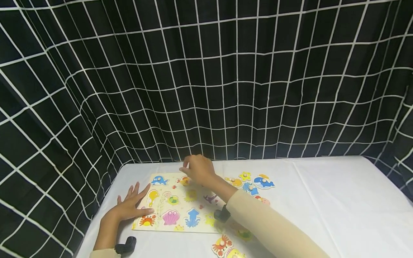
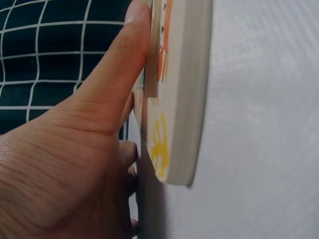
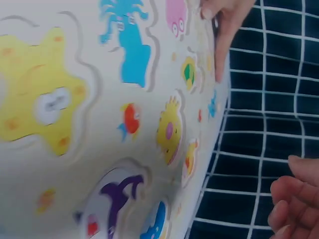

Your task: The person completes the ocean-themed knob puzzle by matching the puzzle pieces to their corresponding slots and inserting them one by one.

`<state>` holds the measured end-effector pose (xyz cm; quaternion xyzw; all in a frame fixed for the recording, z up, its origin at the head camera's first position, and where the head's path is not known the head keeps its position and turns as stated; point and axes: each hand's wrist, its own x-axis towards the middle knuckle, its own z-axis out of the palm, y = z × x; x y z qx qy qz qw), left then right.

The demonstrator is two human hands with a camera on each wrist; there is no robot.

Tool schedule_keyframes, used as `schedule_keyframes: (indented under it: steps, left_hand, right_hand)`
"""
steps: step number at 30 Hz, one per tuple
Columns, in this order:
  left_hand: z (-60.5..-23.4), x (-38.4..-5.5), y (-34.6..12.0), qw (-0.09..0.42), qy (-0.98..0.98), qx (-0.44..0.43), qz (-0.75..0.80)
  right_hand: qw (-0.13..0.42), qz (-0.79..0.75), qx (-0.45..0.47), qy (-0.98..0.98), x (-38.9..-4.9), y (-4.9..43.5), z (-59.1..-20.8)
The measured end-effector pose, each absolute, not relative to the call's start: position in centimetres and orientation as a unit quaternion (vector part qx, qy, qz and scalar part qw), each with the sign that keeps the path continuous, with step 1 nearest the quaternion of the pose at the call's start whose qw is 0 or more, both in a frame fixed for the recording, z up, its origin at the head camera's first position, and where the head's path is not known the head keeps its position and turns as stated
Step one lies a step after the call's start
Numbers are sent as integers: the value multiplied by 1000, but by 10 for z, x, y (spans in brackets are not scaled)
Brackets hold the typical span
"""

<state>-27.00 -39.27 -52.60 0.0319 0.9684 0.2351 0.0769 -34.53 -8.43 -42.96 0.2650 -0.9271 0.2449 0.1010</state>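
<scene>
A cream wooden puzzle board [image 1: 180, 206] with sea-animal pictures and shaped recesses lies at the table's left. My left hand [image 1: 130, 206] rests on its left edge with the fingers spread. The thumb [image 2: 107, 79] lies along the board's corner beside the orange crab picture [image 1: 147, 220]. Over the far edge, my right hand [image 1: 200, 171] hovers with loosely bent fingers, close to an orange fish [image 1: 184, 181]. Nothing shows between its fingers [image 3: 294, 211] in the right wrist view. A blue whale [image 1: 159, 180] is at the board's far left corner.
Right of the board lie several loose knobbed pieces, among them a yellow starfish [image 1: 245, 176], a blue whale piece [image 1: 263, 182] and a blue squid-like piece [image 1: 250, 188]. A red crab piece [image 1: 222, 246] lies near the front. A black gridded curtain [image 1: 226, 89] borders the white table [image 1: 322, 200].
</scene>
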Motion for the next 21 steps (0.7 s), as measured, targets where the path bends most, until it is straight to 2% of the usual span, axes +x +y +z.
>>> schedule_keyframes:
  steps: [6,14,21]
  left_hand:
    - [-528,-271,-391,74,973,21,217]
    - [-508,-264,-380,93,971,23,219]
    - [-521,-267,-383,85,972,30,215]
  right_hand:
    - [109,258,262,-924,-330,-55,-427]
    - [112,286,247,-919,-319,-16,-430]
    - [120,300,197,-926,-313,21,-430]
